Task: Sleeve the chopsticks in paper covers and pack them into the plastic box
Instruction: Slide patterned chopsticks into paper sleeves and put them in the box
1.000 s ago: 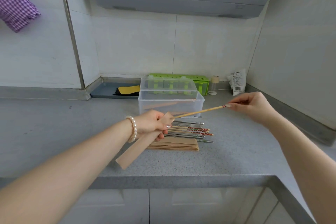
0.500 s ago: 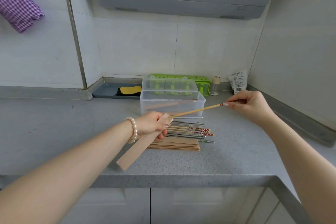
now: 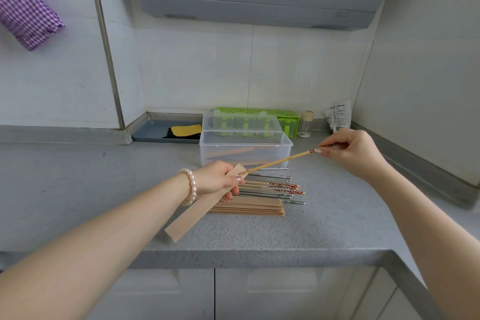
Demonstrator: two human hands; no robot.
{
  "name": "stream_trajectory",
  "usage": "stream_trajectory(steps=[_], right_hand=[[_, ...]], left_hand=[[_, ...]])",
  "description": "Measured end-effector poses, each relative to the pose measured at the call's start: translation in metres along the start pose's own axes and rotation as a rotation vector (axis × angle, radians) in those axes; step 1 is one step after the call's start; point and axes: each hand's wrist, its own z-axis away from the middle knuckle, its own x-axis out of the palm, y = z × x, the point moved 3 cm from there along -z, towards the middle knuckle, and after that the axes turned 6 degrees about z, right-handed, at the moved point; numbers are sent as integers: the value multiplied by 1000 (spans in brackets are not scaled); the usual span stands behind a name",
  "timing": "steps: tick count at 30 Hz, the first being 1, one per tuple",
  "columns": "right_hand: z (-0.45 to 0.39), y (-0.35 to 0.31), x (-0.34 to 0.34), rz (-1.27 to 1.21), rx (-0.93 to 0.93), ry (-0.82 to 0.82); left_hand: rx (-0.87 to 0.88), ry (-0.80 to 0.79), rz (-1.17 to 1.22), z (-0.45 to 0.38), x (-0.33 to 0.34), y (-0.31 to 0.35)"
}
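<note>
My left hand (image 3: 217, 179) pinches the mouth of a paper cover (image 3: 200, 209); my right hand (image 3: 350, 150) grips a wooden chopstick (image 3: 278, 162) by its patterned end, tip at the opening. I judge insertion is starting; next, slide it straight in. Loose chopsticks (image 3: 272, 186) and spare covers (image 3: 252, 206) lie beyond, the plastic box (image 3: 245, 150) farther on the counter (image 3: 324, 215).

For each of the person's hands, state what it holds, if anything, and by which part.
The left hand grips a paper sleeve near its open upper end. The right hand pinches a wooden chopstick by its red patterned top end.
</note>
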Motion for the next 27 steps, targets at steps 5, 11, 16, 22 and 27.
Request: stream_trajectory(steps=[5, 11, 16, 22, 27], right_hand=[[-1, 1, -3, 0, 13, 20], [2, -3, -2, 15, -17, 66], [2, -6, -2, 34, -21, 18], [-1, -2, 0, -21, 44, -104], [-2, -1, 8, -58, 73, -166]], left_hand=[[-19, 28, 80, 1, 0, -1], [-32, 67, 144, -1, 2, -2], [-21, 47, 93, -2, 2, -2], [1, -80, -68, -1, 3, -1], [-32, -168, -49, 2, 9, 2]])
